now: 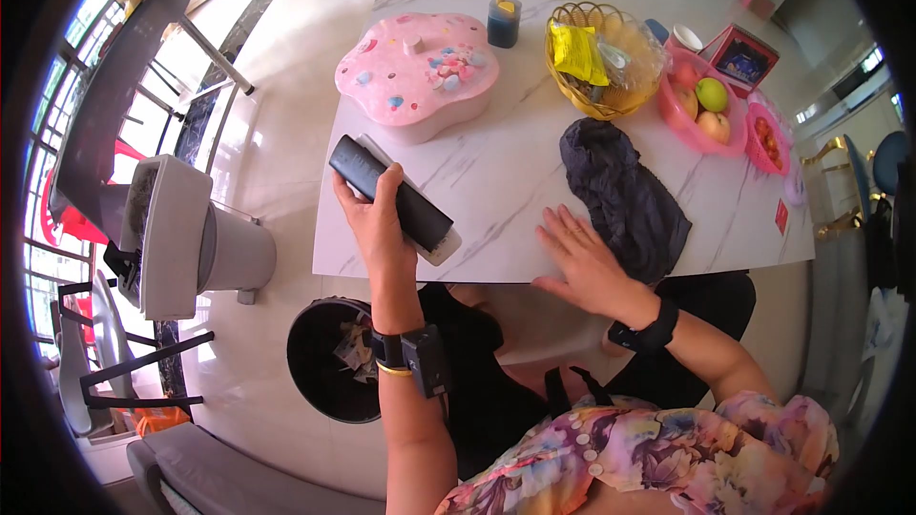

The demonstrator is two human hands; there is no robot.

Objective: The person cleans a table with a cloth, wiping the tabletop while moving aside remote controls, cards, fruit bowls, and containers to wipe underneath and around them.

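Black case [399,193], markings unreadable, gripped by curled left hand [375,219]; right hand [587,265] spread open, holding nothing.

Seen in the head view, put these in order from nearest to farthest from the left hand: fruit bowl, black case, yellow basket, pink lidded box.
From the left hand:
1. Black case: in its fingers.
2. Pink lidded box: just beyond the hand, on the table's left side.
3. Yellow basket: toward the far edge, right of the box.
4. Fruit bowl: farther right, beside the basket.
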